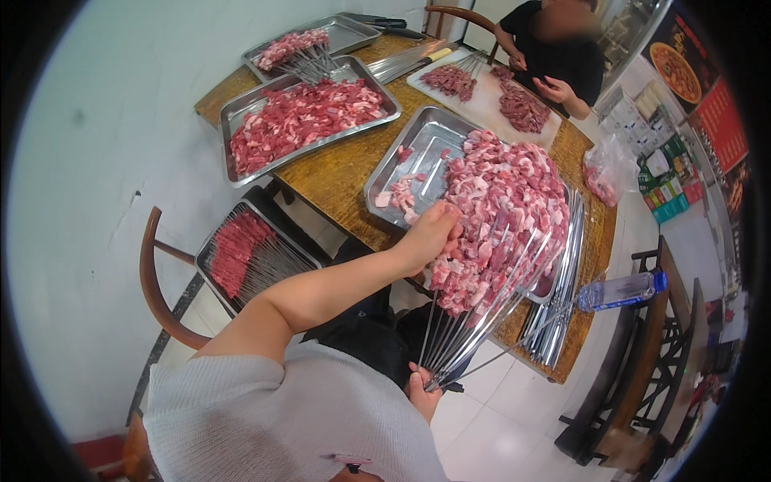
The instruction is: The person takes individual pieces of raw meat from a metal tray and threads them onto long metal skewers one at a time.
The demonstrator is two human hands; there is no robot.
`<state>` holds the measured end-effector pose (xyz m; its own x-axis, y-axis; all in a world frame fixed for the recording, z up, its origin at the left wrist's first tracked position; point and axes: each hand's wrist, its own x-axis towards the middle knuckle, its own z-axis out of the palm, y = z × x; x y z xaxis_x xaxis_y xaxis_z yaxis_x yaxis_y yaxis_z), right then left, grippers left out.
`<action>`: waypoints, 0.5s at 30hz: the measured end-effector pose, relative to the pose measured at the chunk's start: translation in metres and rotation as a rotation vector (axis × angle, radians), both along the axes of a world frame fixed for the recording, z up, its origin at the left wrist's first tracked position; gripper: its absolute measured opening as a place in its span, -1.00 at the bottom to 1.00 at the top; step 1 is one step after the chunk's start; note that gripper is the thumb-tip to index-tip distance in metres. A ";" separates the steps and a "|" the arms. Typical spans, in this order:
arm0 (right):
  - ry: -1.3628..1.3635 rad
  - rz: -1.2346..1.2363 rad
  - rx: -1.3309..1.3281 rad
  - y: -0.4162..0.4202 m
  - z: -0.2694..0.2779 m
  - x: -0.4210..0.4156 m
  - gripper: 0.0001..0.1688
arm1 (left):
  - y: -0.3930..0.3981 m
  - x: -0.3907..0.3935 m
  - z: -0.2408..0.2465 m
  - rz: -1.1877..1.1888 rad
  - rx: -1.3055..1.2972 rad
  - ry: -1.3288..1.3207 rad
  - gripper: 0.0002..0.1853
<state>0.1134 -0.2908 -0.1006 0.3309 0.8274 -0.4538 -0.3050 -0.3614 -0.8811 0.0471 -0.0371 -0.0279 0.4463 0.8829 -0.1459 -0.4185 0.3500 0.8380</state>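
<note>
My right hand (424,391) grips a fanned bundle of metal skewers (449,343) by their handle ends, low in front of my body. Threaded raw meat chunks (458,283) cover the far part of several skewers, beside the tray's near edge. My left hand (435,236) is at the left side of the meat pile, fingers curled on the raw meat (506,187); its fingertips are partly hidden. That pile fills the right of a steel tray (430,135), with a few loose pieces at its left. One skewer points out to the right, apart from the bundle.
Bare flat skewers (557,307) lie along the table's (325,181) right edge, near a water bottle (623,292). Another meat tray (307,123) stands behind left. A tray of finished skewers (259,253) sits lower left. Across, a person's hand (557,90) is near a cutting board (482,108).
</note>
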 end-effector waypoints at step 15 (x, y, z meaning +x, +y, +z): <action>0.025 -0.001 0.032 0.000 0.000 -0.001 -0.78 | 0.018 -0.011 0.004 0.060 -0.383 -0.462 -0.88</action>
<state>0.1129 -0.2909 -0.1008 0.3204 0.8412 -0.4356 -0.3271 -0.3333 -0.8842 0.0361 -0.0193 -0.0234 0.4907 0.8312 -0.2613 -0.7375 0.5559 0.3835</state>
